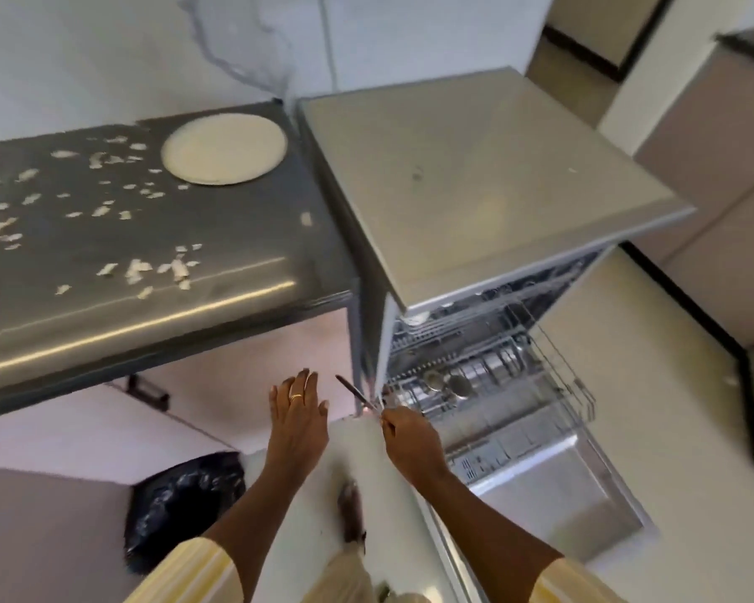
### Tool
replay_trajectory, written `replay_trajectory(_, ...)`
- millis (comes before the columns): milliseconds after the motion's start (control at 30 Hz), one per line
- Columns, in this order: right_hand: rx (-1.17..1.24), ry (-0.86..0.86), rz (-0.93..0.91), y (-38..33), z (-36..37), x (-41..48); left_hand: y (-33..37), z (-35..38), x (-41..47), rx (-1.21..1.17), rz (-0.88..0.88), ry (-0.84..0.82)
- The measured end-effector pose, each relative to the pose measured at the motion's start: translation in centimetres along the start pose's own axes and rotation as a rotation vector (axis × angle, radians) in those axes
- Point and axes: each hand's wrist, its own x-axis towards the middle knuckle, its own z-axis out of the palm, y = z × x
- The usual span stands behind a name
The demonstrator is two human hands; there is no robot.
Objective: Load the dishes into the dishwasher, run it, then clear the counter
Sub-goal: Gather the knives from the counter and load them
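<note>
The dishwasher (pixel 475 176) stands open at the right of the steel counter (pixel 105 306), its door (pixel 553 493) folded down. Its lower rack (pixel 553 385) is pulled out, with several steel dishes (pixel 458 385) inside. My right hand (pixel 410 437) pinches a knife (pixel 354 392) by its handle, blade pointing up and left, just in front of the rack's left edge. My left hand (pixel 299 411) hovers flat with straight fingers, left of the knife, holding nothing. A white plate (pixel 224 149) lies on the counter's far right corner.
White scraps (pixel 140 269) are scattered over the counter. A black rubbish bag (pixel 183 502) sits on the floor under the counter at the lower left. Cabinet fronts with dark handles (pixel 146 391) run beneath the counter. Pale floor lies right of the dishwasher.
</note>
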Motion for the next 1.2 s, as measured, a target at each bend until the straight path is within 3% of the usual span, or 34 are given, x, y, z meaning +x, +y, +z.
replay_trajectory(133, 0.036, -0.035, 0.258, 6.9, -0.4, 1.0, 4.5, 4.1, 3.7, 0.015, 0.223, -0.090)
replay_trajectory(300, 0.142, 0.069, 0.544, 14.3, -1.7, 3.7, 9.9, 9.3, 8.7, 0.035, 0.542, -0.150)
replay_trajectory(433, 0.274, 0.201, 0.752, 19.8, -1.3, 6.4, 11.5, 14.6, 10.7, 0.088, 0.567, -0.369)
replay_trajectory(667, 0.564, 0.357, 1.102, 30.3, 4.1, 13.3, 10.0, 27.3, 13.5, 0.282, 0.545, -0.528)
replay_trajectory(900, 0.586, 0.407, 1.083, 39.4, 10.8, 22.4, 9.0, 39.7, 20.3, 0.355, 0.496, -0.493)
replay_trajectory(1100, 0.500, 0.421, 0.918, 42.3, 12.6, 28.6, 11.9, 46.5, 25.9, 0.367, 0.569, -0.411)
replay_trajectory(1200, 0.465, 0.449, 0.919, 42.9, 13.0, 31.2, 13.3, 48.4, 27.5, 0.374, 0.656, -0.397)
